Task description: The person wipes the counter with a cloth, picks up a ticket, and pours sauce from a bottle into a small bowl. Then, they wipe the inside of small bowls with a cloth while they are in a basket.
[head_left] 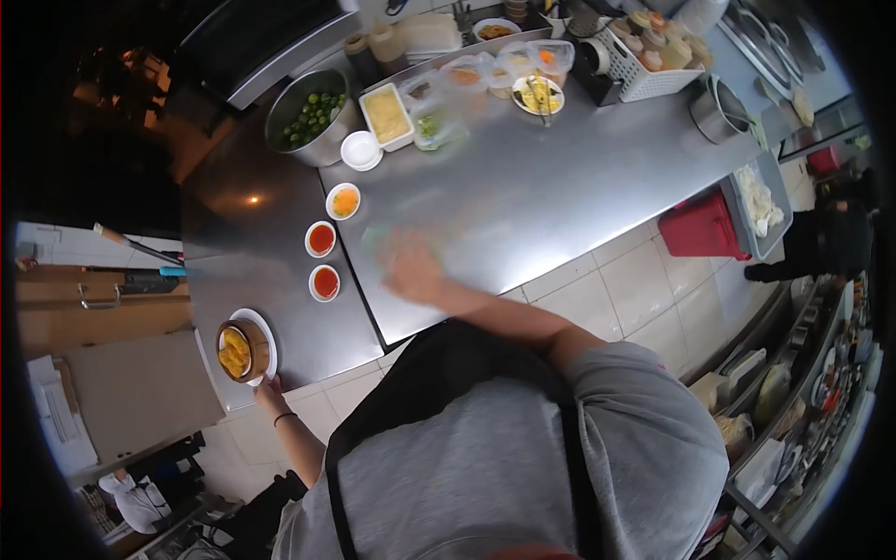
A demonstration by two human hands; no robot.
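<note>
At the left end of the steel counter, my left hand (268, 386) grips the edge of a white plate (270, 343) that bears a round bamboo steamer (252, 351) with yellow food (233, 353) in it. My right hand (411, 268) is blurred by motion over the counter's middle, beside a faint greenish cloth-like smear (377, 241); its fingers cannot be made out. Left of it stand two small white bowls of red sauce (321, 240) (325, 282) and a bowl of orange shreds (345, 201).
Along the back stand a steel pot of green vegetables (313, 119), a tray of pale food (386, 115), plastic bags (439, 125), a plate with yellow food (539, 95) and a white basket (653, 80). A red bin (700, 229) is below right. Another person (821, 243) stands beyond.
</note>
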